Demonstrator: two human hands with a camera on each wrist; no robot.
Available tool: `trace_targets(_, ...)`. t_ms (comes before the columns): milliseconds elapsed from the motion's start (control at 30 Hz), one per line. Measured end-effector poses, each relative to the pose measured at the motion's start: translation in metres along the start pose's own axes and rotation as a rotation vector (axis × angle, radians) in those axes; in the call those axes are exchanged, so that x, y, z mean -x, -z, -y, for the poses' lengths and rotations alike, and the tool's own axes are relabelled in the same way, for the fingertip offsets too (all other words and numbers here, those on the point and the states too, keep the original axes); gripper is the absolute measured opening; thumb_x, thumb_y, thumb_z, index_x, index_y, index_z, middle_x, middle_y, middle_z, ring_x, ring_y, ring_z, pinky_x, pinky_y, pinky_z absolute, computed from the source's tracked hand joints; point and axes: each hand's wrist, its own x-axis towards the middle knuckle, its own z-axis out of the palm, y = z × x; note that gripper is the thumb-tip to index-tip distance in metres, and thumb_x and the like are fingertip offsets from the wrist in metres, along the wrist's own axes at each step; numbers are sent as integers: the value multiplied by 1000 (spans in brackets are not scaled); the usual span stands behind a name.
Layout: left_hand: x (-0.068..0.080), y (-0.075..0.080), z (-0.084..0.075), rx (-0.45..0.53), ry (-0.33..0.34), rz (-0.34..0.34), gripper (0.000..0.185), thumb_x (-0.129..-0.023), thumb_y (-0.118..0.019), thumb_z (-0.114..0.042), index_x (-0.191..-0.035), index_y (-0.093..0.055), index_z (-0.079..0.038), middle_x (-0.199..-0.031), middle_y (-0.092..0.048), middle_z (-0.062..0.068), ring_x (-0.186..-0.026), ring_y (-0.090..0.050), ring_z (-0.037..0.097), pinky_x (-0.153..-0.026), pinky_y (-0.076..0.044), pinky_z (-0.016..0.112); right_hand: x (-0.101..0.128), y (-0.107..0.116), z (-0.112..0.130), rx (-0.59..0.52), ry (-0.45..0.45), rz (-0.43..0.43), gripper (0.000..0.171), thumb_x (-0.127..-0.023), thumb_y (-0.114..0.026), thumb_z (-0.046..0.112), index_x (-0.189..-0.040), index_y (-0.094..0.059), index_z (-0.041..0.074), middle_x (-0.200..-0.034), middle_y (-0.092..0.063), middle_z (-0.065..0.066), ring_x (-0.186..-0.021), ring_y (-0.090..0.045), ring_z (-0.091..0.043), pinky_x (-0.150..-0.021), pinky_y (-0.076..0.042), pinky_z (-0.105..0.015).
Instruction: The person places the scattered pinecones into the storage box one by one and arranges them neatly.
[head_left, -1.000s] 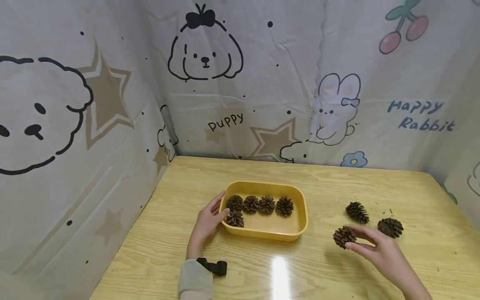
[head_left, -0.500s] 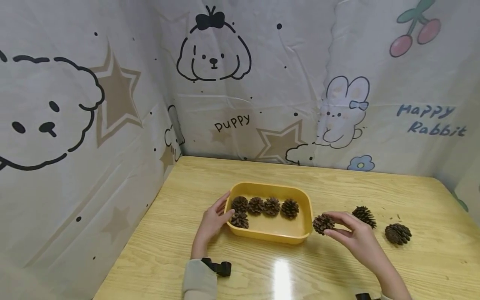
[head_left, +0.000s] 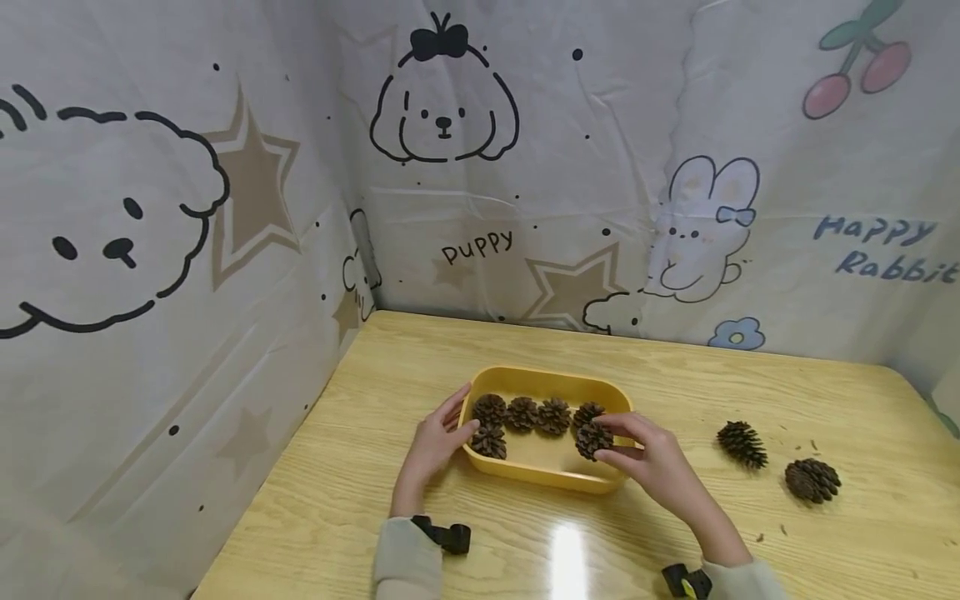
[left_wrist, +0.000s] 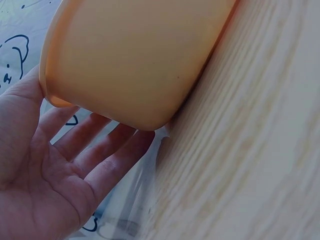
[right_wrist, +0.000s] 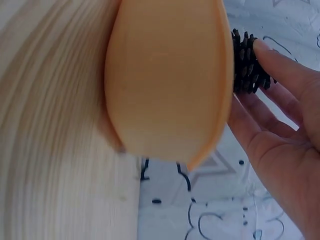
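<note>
- Head view is showing my left hand (head_left: 435,446) resting with relaxed fingers against the left end of the yellow tray (head_left: 551,475), thumb at its rim, steadying it exactly as it was a second ago.
- Left wrist view is showing the same: my open palm (left_wrist: 45,180) is lying along the tray's outer wall (left_wrist: 130,55), fingers straight, gripping nothing.
- Inside the tray, a row of four pine cones (head_left: 522,413) is sitting along the far side, with a fifth (head_left: 489,442) nearer my left thumb; none of these is shifting.
- My right hand (head_left: 652,462) is now reaching over the tray's right end, pinching a pine cone (head_left: 594,439) between fingertips and thumb; a second ago that cone was out on the bench (head_left: 675,533) to the right.
- I am judging that this sixth cone is being lowered into the near row, not yet let go.
- Right wrist view is showing my fingers (right_wrist: 280,70) touching the cone (right_wrist: 245,62) just past the tray rim.
- Two loose cones, one (head_left: 742,443) and another (head_left: 812,481), are lying on the bench further right, well apart from the tray.
</note>
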Motion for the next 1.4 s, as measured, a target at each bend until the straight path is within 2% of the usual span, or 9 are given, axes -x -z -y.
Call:
trace_targets(67, -1, 0, 0, -3, 4, 4, 61, -94, -65, -20, -150, -42, -26, -153, -44, 13, -139, -46, 34, -116, -40, 50, -5, -6, 1, -8, -1, 21, 40, -86, -73, 13, -125, -63, 7, -120, -64, -14, -109, -64, -27, -86, -61, -26)
trace_targets(233, -2, -1, -2, -3, 8, 4, 61, -94, -65, -20, -150, -42, -27, -154, -43, 11, -140, -45, 33, -116, -39, 49, -18, -20, 4, 8, 22, 64, 39, -85, -74, 11, -123, -64, 5, -114, -65, -13, -103, -65, -27, -86, -61, -29)
trace_targets(333, -2, -2, -1, 10, -9, 5, 61, -94, -65, -19, -150, -42, -24, -154, -43, 13, -139, -45, 34, -116, -40, 48, -26, -28, 6, 60, 55, 85, 38, -84, -75, 11, -120, -65, 5, -112, -67, -12, -102, -66, -31, -85, -61, -32)
trace_targets(433, 4, -1, -15, 21, -18, 15, 60, -95, -64, -15, -151, -41, -17, -153, -43, 18, -139, -45, 37, -115, -41, 49, -34, -36, 7, 113, 85, 102, 36, -83, -76, 10, -117, -66, 7, -110, -68, -9, -100, -67, -29, -82, -62, -31)
trace_targets(567, 4, -2, -17, 30, -18, 18, 60, -95, -63, -13, -150, -41, -13, -152, -43, 20, -138, -45, 39, -114, -41, 51, -42, -44, 7, 158, 104, 128, 34, -82, -77, 9, -115, -66, 8, -110, -69, -9, -99, -66, -27, -78, -62, -31)
trace_targets(700, -3, -4, -3, 38, -28, 17, 60, -94, -65, -18, -150, -42, -21, -153, -43, 15, -139, -45, 35, -115, -41, 49, -46, -49, 6, 180, 111, 165, 34, -83, -76, 8, -115, -65, 7, -114, -68, -11, -101, -65, -29, -83, -60, -39)
trace_targets(933, -3, -1, -1, 35, -23, 19, 60, -94, -65, -20, -149, -43, -21, -154, -42, 13, -140, -45, 35, -116, -40, 49, -55, -61, 4, 180, 147, 220, 34, -82, -76, 5, -113, -66, 6, -114, -69, -10, -105, -65, -30, -91, -58, -44)
trace_targets(1167, -1, 0, 0, 11, -4, 14, 60, -95, -65, -21, -150, -42, -22, -153, -43, 15, -138, -47, 36, -114, -42, 49, -63, -73, 5, 194, 174, 271, 31, -81, -77, 3, -110, -66, 6, -111, -69, -10, -103, -66, -28, -86, -59, -42)
trace_targets(1400, 0, 1, 0, 3, 16, 10, 60, -94, -65, -21, -150, -42, -26, -155, -42, 11, -139, -46, 33, -115, -41, 48, -66, -77, 8, 202, 135, 309, 32, -83, -76, 5, -112, -66, 7, -114, -69, -10, -104, -65, -28, -86, -59, -43)
